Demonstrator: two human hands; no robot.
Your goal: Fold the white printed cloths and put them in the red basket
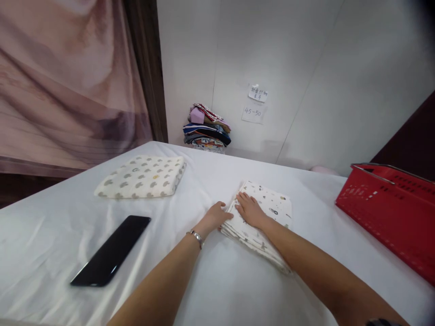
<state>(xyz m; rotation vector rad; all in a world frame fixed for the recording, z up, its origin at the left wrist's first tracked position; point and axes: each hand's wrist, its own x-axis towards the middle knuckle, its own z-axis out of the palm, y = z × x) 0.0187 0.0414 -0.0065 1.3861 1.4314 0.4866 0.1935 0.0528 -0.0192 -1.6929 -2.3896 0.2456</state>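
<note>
On a white-covered table (pixel 217 290), a red basket (pixel 390 213) stands at right, a mouse-print cloth (pixel 142 179) lies folded at left, and a folded white cloth (pixel 251 235) lies between. A person's right hand (pixel 250 210) presses flat atop it, fingers slightly spread, grasping nothing; the left hand (pixel 212 217), thumb and fingers parted, meets its left edge, apparently unclenched.
</note>
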